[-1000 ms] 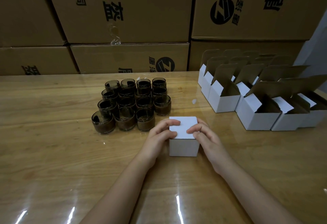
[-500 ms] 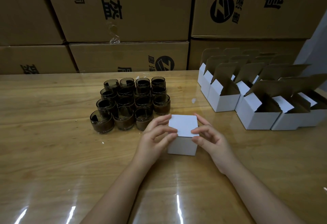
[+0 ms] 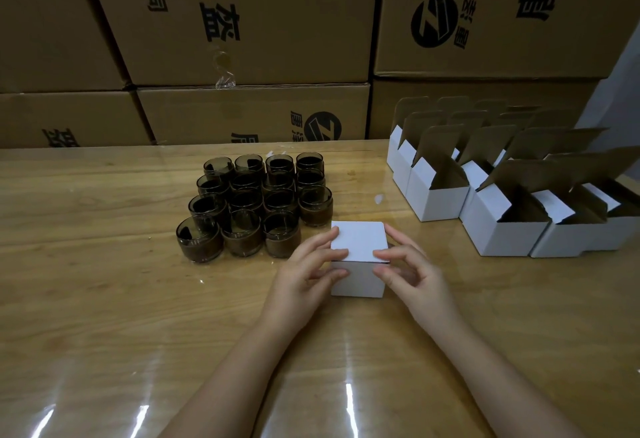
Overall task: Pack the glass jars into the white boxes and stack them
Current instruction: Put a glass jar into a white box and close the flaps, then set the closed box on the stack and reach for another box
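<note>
What the closed white box (image 3: 358,240) contains cannot be seen, since its lid is shut flat, and both its side walls are covered by the hands. The person's forearms run out of the bottom of the view. The farthest open white boxes (image 3: 512,202) fade into dim light, and the rightmost ones are cut off by the frame edge. The closed box is a small plain white cube, standing upright on the worktop (image 3: 104,281) between the two hands. The left hand (image 3: 304,271) grasps its left front corner, fingertips on the top edge and thumb on the front face. The right hand (image 3: 412,271) grasps the right front corner the same way. Just beyond the left hand stand the glass jars (image 3: 256,202), dark tinted and packed in tight touching rows, each with a brownish band low down whose nature is hard to make out. The nearest jar sits just beside the closed box's far left corner. Beyond and to the right of the right hand, well apart from it, the open boxes stand in rows, brown inside, flaps raised. Large brown cardboard cartons (image 3: 259,22) with black print are stacked behind the worktop, their tops cropped.
</note>
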`<state>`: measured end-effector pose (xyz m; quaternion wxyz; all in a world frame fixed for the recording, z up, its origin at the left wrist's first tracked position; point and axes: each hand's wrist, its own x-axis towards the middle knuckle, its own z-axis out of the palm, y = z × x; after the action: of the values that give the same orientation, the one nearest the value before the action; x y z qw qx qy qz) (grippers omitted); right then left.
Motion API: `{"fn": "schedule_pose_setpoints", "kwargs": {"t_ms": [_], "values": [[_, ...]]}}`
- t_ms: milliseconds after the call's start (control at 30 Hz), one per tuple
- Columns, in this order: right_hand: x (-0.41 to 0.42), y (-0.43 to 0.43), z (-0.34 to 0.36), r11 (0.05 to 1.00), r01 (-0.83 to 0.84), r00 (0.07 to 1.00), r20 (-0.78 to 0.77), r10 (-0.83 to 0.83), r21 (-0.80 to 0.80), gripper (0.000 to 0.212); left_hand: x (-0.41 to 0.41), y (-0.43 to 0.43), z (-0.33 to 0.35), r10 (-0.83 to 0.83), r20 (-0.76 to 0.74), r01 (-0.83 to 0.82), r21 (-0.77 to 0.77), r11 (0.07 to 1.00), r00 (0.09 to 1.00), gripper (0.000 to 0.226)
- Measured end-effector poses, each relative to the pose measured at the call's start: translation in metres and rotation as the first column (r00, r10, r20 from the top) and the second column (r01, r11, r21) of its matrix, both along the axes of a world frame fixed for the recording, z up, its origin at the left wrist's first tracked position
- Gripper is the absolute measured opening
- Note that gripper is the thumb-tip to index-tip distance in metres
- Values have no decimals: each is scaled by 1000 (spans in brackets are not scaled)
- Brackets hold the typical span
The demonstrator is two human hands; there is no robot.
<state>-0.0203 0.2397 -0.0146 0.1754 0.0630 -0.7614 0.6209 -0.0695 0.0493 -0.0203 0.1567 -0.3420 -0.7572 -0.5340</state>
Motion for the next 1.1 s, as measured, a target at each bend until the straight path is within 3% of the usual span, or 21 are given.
{"fn": "schedule_pose_setpoints", "kwargs": {"t_ms": [100,167,233,333,400,467,533,600,900,1100], "values": [[1,0,-2,1000,25,1000,-2,-25,1,18,2,1,3,65,-138,-79,-93,993,988,20],[2,-2,-3,999,50,999,-9,-50,-10,21,2,0,12,79,-62,-87,-156,984,995,17],[3,-3,-4,998,49,999,-6,-49,-37,24,-2,0,27,98,-14,-97,-334,938,995,19],[2,-1,-4,996,43,999,17,-41,-84,25,-17,7,55,65,-41,-75,-691,719,997,38],[1,0,-4,994,43,999,15,-42,-97,27,-28,16,69,1,-91,-75,-815,575,996,43],[0,1,-4,984,66,998,15,-64,-163,32,-38,22,80,-50,-119,-78,-859,506,992,43],[-3,4,-4,948,131,991,51,-122,-291,36,-51,24,91,-59,-97,-54,-860,507,994,40],[-5,8,-4,912,178,984,75,-161,-371,34,-66,27,102,-37,-89,-52,-823,565,995,39],[-14,14,-16,937,129,981,177,-74,-325,41,-169,69,137,150,-20,-127,-655,745,988,44],[-19,13,-23,928,149,977,194,-86,-342,30,-229,95,124,198,-27,-159,-708,688,980,45]]}}
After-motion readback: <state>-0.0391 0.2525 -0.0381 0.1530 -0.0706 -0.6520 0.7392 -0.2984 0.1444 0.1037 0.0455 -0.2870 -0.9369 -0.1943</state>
